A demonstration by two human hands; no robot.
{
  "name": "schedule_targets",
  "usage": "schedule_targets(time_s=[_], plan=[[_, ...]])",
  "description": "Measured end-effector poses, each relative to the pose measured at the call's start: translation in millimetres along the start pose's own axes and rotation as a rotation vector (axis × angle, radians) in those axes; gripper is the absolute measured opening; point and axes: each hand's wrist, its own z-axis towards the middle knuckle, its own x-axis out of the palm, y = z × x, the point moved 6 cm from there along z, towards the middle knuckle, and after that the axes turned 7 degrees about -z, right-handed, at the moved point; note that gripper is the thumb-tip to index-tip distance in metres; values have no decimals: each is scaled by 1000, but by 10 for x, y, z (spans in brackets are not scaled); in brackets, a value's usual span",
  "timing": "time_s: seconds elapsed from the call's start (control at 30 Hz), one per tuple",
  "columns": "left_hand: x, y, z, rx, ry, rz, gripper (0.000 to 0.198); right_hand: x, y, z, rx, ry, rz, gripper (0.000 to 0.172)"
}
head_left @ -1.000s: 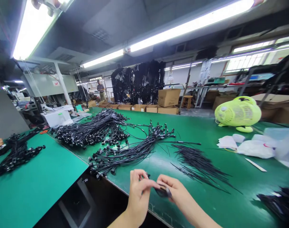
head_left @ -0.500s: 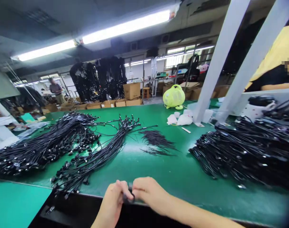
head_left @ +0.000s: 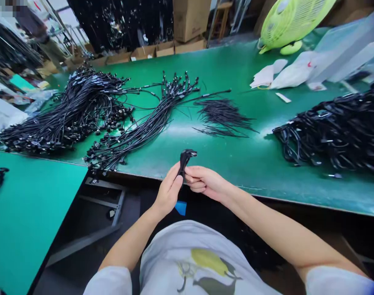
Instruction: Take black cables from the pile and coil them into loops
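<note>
My left hand point(head_left: 169, 191) and my right hand point(head_left: 203, 182) meet just in front of the green table's near edge point(head_left: 236, 186). Both are closed on a small coiled black cable point(head_left: 185, 158) whose looped end sticks up above the fingers. A bundle of loose black cables point(head_left: 138, 129) lies on the table just beyond my left hand. A thin pile of black ties point(head_left: 222, 116) lies further back, ahead of my right hand.
A large heap of black cables point(head_left: 61, 114) fills the left of the table, and another pile of cables point(head_left: 337, 131) sits at the right. A lime-green fan point(head_left: 291, 18) and white bags point(head_left: 285, 73) stand at the back right. A second green table point(head_left: 24, 213) is at my left. Cardboard boxes point(head_left: 187, 16) line the far edge.
The view has tilted down and my arms and shirt now show. My hands have risen with the coiled cable, which now stands upright between them.
</note>
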Motion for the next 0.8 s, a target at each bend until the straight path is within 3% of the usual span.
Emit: schedule_targets(time_s=[0.1, 0.23, 0.3, 0.37, 0.47, 0.57, 0.63, 0.73, 0.8], plan=[[-10, 105, 28, -125, -48, -213, 47, -138, -56, 7, -1, -11, -234, 56], [2, 138, 76, -273, -110, -489, 49, -436, 375, -171, -375, -479, -727, 39], [98, 145, 76, -361, -66, -551, 48, -412, 541, -253, -533, -583, -733, 53], [219, 189, 51, -455, -38, -574, 45, -304, 584, -230, -579, -548, -706, 55], [340, 304, 0, -545, -109, -608, 50, -203, 540, -139, -550, -579, -737, 20], [389, 405, -55, -593, -210, -599, 58, -203, 474, -93, -565, -624, -714, 12], [391, 450, -84, -614, -255, -531, 60, -223, 381, -88, -535, -586, -594, 19], [327, 515, -60, -567, -342, -440, 60, -250, 149, -101, -443, -468, -271, 46], [294, 594, 20, -531, -307, -347, 61, -297, 25, -131, -389, -393, -161, 44]])
